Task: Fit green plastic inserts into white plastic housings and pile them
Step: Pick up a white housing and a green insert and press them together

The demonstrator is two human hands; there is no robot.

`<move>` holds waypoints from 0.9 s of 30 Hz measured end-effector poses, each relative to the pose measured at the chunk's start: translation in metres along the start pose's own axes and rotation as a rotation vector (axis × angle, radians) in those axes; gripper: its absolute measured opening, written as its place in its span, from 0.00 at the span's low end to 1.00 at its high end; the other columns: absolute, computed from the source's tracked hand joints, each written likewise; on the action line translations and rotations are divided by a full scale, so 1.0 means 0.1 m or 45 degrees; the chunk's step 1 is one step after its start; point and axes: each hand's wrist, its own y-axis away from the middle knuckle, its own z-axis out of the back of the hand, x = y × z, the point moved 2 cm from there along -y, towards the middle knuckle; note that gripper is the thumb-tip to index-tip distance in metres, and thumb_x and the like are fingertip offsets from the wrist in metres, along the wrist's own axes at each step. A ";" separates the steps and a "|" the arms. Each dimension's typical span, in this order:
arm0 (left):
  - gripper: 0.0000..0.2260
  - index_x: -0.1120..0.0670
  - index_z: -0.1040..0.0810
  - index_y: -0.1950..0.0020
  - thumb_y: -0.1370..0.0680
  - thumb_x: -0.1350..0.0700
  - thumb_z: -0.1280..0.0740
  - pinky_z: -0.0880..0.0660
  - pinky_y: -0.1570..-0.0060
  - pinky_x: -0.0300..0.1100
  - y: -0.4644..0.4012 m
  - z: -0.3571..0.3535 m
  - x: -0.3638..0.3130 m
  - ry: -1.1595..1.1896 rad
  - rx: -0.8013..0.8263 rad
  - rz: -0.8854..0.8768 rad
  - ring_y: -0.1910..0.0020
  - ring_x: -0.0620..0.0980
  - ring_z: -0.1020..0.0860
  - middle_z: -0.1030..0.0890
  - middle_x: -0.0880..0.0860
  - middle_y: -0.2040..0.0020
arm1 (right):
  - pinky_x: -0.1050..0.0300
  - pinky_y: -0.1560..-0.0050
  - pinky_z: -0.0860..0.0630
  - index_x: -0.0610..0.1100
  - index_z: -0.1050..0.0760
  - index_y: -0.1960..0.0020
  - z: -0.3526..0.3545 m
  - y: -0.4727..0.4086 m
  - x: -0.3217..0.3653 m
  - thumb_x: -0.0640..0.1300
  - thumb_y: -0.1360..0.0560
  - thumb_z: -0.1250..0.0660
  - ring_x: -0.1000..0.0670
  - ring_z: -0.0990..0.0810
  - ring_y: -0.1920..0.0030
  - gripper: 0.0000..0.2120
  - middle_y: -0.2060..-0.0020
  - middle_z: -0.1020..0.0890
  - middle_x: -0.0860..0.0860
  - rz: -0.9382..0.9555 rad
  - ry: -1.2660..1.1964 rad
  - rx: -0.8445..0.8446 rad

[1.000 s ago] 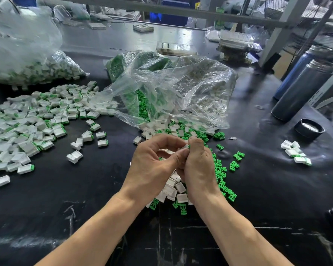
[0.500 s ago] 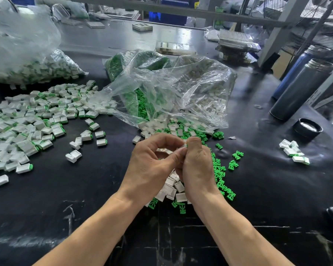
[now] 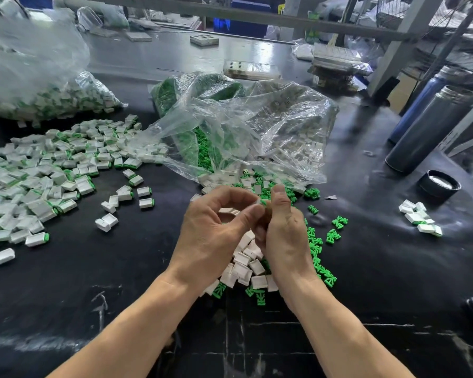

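Working close to the body, the left hand [image 3: 210, 230] and right hand [image 3: 281, 233] meet fingertip to fingertip just above the loose stock, each with its fingers curled in a pinch. A sliver of white and green shows between them, so they seem to be pressing an insert into a housing, though the piece itself is mostly hidden.

Directly beneath the hands lie unfilled white housings [image 3: 243, 266], with loose green inserts [image 3: 318, 252] strewn just to their right — both within easy reach, likely so each hand can feed itself.

Off to the left spreads the pile of finished pieces [image 3: 38, 175], white with green ends showing, kept apart from raw stock.

Beyond the hands, a clear plastic bag [image 3: 243, 126] slumps open toward the worker, spilling parts. Farther left sits another bag of assembled pieces [image 3: 52, 96]; far right stand two metal flasks [image 3: 426, 126] beside a black lid [image 3: 438, 184].
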 end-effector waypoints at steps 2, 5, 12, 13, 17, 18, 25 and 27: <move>0.04 0.50 0.15 0.51 0.25 0.56 0.24 0.18 0.53 0.40 -0.02 0.05 -0.01 -0.033 -0.045 -0.007 0.55 0.48 0.15 0.14 0.49 0.55 | 0.53 0.64 0.31 0.51 0.19 0.64 0.07 -0.02 0.02 0.65 0.19 0.45 0.54 0.27 0.70 0.27 0.73 0.23 0.54 0.100 0.086 -0.025; 0.04 0.51 0.15 0.51 0.24 0.56 0.24 0.19 0.53 0.38 -0.04 0.11 -0.03 -0.013 -0.083 0.024 0.56 0.46 0.16 0.14 0.49 0.56 | 0.53 0.63 0.29 0.52 0.18 0.54 0.15 -0.01 0.10 0.58 0.19 0.35 0.55 0.24 0.67 0.13 0.65 0.18 0.52 0.263 0.044 0.001; 0.05 0.50 0.16 0.49 0.24 0.58 0.25 0.18 0.50 0.39 -0.05 0.16 -0.05 -0.092 -0.090 0.009 0.54 0.45 0.15 0.14 0.46 0.55 | 0.44 0.50 0.17 0.52 0.16 0.48 0.13 0.03 0.17 0.44 0.21 0.27 0.50 0.16 0.52 0.04 0.54 0.14 0.54 0.421 0.169 0.047; 0.06 0.50 0.16 0.49 0.24 0.58 0.25 0.18 0.49 0.41 -0.05 0.16 -0.05 -0.117 -0.088 0.004 0.53 0.45 0.15 0.14 0.46 0.55 | 0.43 0.50 0.17 0.51 0.15 0.48 0.13 0.03 0.17 0.43 0.21 0.26 0.49 0.15 0.52 0.04 0.54 0.14 0.54 0.419 0.179 0.049; 0.06 0.50 0.15 0.49 0.23 0.60 0.25 0.17 0.47 0.51 -0.05 0.18 -0.05 -0.202 -0.070 -0.023 0.51 0.47 0.15 0.14 0.46 0.53 | 0.60 0.57 0.21 0.52 0.16 0.48 0.16 0.02 0.18 0.42 0.22 0.26 0.53 0.16 0.56 0.05 0.56 0.15 0.56 0.446 0.270 0.075; 0.07 0.50 0.15 0.50 0.23 0.61 0.25 0.17 0.47 0.52 -0.05 0.18 -0.05 -0.220 -0.065 -0.035 0.51 0.48 0.15 0.14 0.47 0.53 | 0.64 0.59 0.23 0.52 0.16 0.49 0.17 0.02 0.18 0.42 0.22 0.26 0.54 0.17 0.57 0.06 0.57 0.16 0.57 0.468 0.302 0.077; 0.09 0.49 0.15 0.53 0.25 0.64 0.25 0.20 0.52 0.35 -0.07 0.22 -0.06 -0.440 -0.029 -0.195 0.53 0.44 0.17 0.17 0.44 0.55 | 0.68 0.57 0.25 0.45 0.15 0.49 0.19 0.01 0.24 0.41 0.23 0.25 0.55 0.19 0.55 0.03 0.56 0.17 0.56 0.589 0.579 0.119; 0.10 0.49 0.14 0.53 0.25 0.65 0.25 0.22 0.53 0.31 -0.08 0.23 -0.05 -0.477 -0.026 -0.204 0.53 0.43 0.17 0.17 0.43 0.55 | 0.64 0.56 0.23 0.45 0.16 0.48 0.22 0.01 0.26 0.41 0.23 0.26 0.55 0.19 0.55 0.04 0.56 0.17 0.56 0.618 0.637 0.159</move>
